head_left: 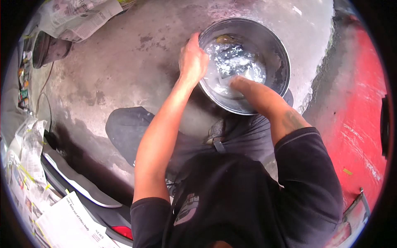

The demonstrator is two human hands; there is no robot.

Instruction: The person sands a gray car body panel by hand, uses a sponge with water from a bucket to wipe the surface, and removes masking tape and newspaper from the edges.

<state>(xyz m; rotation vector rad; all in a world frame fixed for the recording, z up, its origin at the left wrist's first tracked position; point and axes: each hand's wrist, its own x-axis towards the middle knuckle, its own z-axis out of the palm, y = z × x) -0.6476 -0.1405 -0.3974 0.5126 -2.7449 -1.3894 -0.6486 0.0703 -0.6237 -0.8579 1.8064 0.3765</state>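
Observation:
A round dark bucket (285,62) holds rippling, glinting water (235,62). My left hand (193,58) is closed on the near-left part of its rim, thumb side toward the water. My right hand (237,81) reaches over the near rim and dips into the water. Its fingers are hidden by water and glare, so whether they hold anything does not show. A flat pale grey piece (224,81) lies beside that hand, at the water's surface. At the far side of the bucket a yellowish-brown lump (226,39) shows in the water.
Stained concrete floor (124,62) lies around. A scraped red panel (355,124) runs along the right. At the left are a dark bumper-like part (82,182) with a red reflector (123,232), newspaper sheets (68,219), a lamp-shaped object (49,49) and a cable (46,84).

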